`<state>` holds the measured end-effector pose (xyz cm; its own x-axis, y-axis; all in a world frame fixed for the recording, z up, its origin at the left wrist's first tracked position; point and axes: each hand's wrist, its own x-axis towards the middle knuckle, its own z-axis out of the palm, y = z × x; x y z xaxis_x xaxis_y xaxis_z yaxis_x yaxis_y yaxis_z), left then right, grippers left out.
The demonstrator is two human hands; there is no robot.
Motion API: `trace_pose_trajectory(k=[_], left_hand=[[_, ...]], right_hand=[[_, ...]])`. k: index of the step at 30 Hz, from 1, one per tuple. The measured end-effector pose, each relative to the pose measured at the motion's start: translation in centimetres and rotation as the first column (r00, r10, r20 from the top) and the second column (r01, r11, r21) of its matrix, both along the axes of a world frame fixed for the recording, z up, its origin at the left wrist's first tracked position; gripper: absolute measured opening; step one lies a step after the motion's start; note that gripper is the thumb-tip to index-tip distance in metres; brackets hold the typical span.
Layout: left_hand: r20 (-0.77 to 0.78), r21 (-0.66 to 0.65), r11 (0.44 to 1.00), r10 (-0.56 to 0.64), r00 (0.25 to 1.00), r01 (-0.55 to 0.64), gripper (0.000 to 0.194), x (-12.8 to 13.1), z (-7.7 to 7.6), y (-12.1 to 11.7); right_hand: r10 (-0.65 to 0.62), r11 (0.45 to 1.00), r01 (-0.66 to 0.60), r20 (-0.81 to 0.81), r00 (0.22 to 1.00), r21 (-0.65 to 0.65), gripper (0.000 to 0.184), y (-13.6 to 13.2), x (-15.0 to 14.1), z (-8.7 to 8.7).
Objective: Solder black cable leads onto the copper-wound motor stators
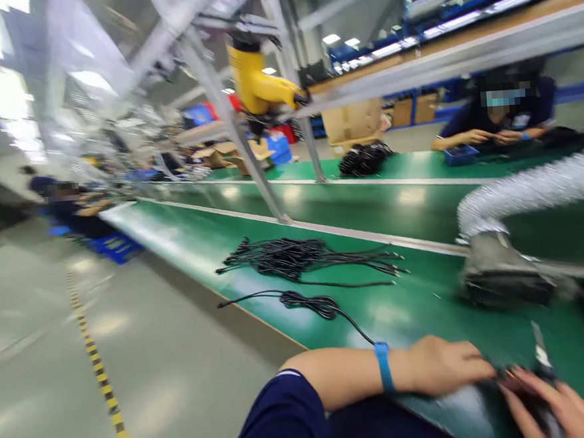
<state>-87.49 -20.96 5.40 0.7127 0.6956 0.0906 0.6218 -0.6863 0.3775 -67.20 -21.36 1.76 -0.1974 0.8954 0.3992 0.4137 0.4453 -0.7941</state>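
Observation:
My left hand [445, 363], with a blue band [383, 366] on the wrist, rests on the green bench [213, 241] with fingers curled toward a small dark object [507, 372]. My right hand [552, 404] is at the lower right, fingers wrapped around a thin pointed tool [540, 355]; motion blur hides the grip. A single black cable [308, 302] trails from near my left wrist across the bench. A bundle of black cables [299, 257] lies farther out.
A silver flexible duct [525, 193] ends in a grey hood [500, 271] on the bench at right. A yellow tool [257, 81] hangs from the overhead frame. Another person [495, 115] works across the far belt; another cable pile [365, 158] lies there. The floor aisle is at left.

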Motion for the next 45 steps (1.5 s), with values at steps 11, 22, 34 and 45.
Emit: trace_pose_trajectory(k=[11,22,34,45], left_hand=[[0.298,-0.695,0.687,0.546,0.783,-0.215,0.029,-1.0,-1.7,0.9],[0.021,-0.997,0.068,0.675,0.737,-0.034,0.043,-0.7,1.3,3.3],[0.046,-0.976,0.206,0.532,0.845,-0.077,0.036,-0.6,1.2,3.7],[0.151,-0.9,0.421,0.549,0.822,-0.116,0.025,0.1,1.0,2.4]], right_hand=[[-0.051,0.995,0.031,0.217,0.975,0.095,0.034,-0.7,-0.4,2.2],[0.012,0.995,-0.034,0.221,0.975,0.093,0.036,-1.1,-0.4,2.0],[0.088,0.986,-0.117,0.227,0.97,0.118,0.031,-0.4,0.0,1.5],[0.103,0.983,-0.134,0.231,0.967,0.124,0.03,0.1,0.1,2.0]])
